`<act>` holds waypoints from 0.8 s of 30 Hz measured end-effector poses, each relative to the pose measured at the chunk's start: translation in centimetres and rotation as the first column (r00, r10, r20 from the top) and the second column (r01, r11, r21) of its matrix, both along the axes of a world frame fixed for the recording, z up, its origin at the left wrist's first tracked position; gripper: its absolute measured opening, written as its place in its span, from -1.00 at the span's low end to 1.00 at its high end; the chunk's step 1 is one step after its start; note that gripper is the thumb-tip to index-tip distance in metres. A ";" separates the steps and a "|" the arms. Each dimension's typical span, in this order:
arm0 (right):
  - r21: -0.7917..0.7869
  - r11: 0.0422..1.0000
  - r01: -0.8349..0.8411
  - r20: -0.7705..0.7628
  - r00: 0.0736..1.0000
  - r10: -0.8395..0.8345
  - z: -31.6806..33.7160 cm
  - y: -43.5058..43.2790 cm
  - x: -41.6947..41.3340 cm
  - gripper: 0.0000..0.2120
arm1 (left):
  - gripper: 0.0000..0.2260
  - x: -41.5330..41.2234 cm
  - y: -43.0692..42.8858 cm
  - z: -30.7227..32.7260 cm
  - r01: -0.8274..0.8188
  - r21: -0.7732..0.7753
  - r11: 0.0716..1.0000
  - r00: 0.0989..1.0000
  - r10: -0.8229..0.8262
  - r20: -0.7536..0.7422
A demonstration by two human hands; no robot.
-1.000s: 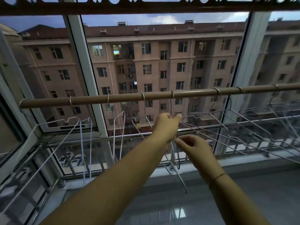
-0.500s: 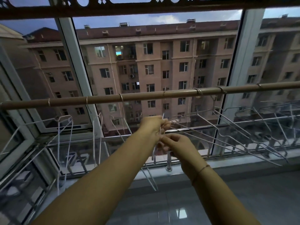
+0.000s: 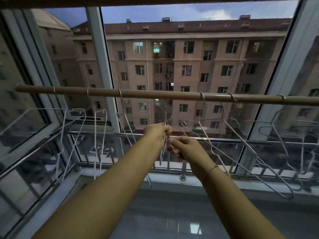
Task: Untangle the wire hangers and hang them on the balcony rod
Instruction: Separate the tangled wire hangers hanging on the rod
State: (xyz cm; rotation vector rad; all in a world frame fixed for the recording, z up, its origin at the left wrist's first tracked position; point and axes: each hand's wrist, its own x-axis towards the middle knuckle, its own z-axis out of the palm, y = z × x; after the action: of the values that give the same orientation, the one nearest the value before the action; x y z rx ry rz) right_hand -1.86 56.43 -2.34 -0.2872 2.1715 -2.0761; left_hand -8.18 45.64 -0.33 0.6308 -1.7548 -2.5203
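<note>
Hanger (image 3: 162, 155) pinched in left grip (image 3: 156, 133), right grip (image 3: 183, 147) alongside

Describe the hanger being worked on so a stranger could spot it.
Start at the long brown balcony rod. Below its middle, the left grip and right grip meet on one thin white wire hanger, seen edge-on. It alone is pinched; the other white wire hangers dangle from the rod untouched.

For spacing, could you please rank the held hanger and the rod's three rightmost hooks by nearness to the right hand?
1. Held hanger, just left of the right hand.
2. Inner hook, above right.
3. Middle hook, farther right.
4. Outer hook, far right.
</note>
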 end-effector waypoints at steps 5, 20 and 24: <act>-0.022 1.000 0.020 -0.013 1.000 -0.020 -0.9 0.1 -0.2 -0.87 | -0.82 0.7 -1.0 -1.6 -0.029 -0.068 0.997 0.999 0.031 0.024; 0.444 0.875 0.193 -0.235 0.967 -0.094 -4.7 1.8 -2.5 -0.66 | -0.80 6.7 -5.5 -3.3 0.338 -0.663 0.668 0.926 -0.361 0.109; 0.628 0.770 0.114 -0.208 0.978 0.024 -5.0 2.8 -2.4 -0.67 | -0.79 6.7 -6.2 -3.1 0.382 -0.606 0.697 0.904 -0.420 0.087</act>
State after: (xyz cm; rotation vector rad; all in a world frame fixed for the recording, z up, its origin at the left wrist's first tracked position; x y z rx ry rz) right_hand -4.28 59.19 -7.34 -0.3804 2.8671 -1.2282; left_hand -1.47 39.47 -3.45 0.1305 -2.7309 -1.8902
